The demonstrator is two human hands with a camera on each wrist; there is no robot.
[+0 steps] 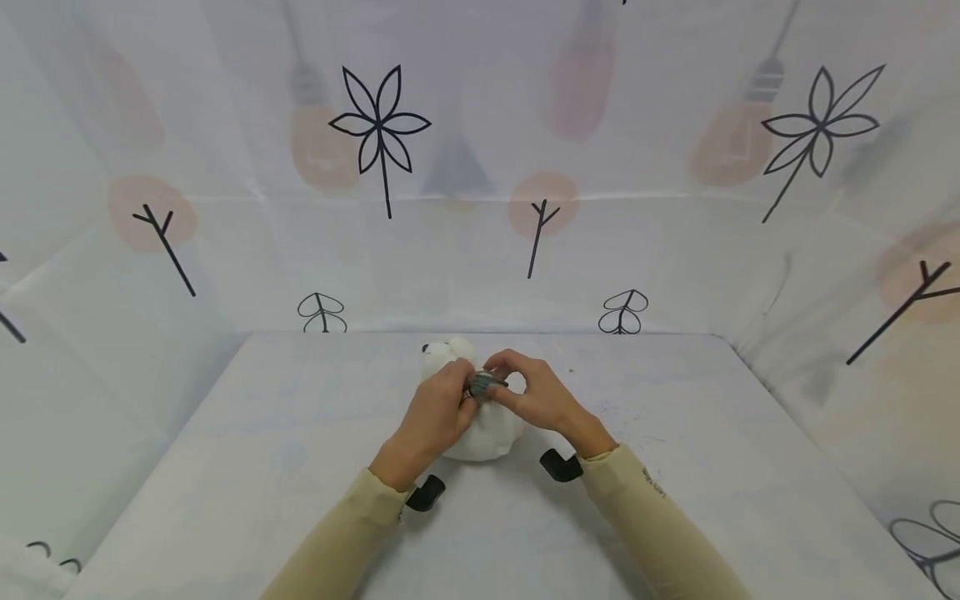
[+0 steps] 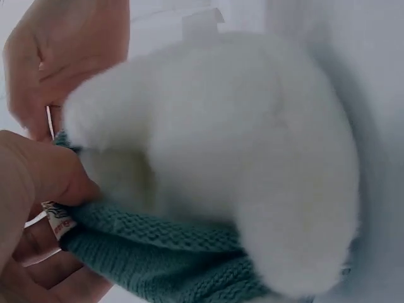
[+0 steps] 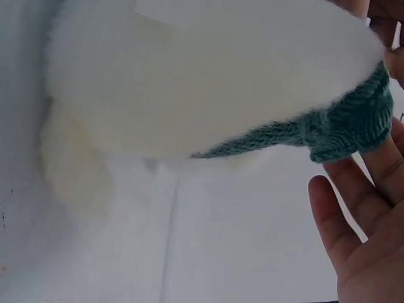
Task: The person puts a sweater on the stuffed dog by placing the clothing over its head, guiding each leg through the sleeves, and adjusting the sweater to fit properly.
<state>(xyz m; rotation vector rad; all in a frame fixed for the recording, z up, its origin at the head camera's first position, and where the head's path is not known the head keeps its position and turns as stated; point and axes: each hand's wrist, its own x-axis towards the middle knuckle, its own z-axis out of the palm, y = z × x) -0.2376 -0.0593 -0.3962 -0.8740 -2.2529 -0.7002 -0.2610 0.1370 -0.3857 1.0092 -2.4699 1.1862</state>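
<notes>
I cannot read a single word here. Dark lettering (image 1: 653, 482) runs along my right sleeve (image 1: 667, 533), too small to make out. A little label (image 2: 59, 222) with reddish and dark print sits at the edge of the green knit piece (image 2: 158, 252), blurred. A pale tag (image 3: 161, 10) shows on the white plush (image 3: 189, 76).

I count one white plush toy (image 1: 487, 435), one green knitted piece (image 2: 145, 255), one printed label (image 2: 59, 221); one left hand (image 1: 433, 410), one right hand (image 1: 542, 398); two beige sleeves (image 1: 341, 533), two black wrist pieces (image 1: 426, 493), one table (image 1: 300, 475).
</notes>
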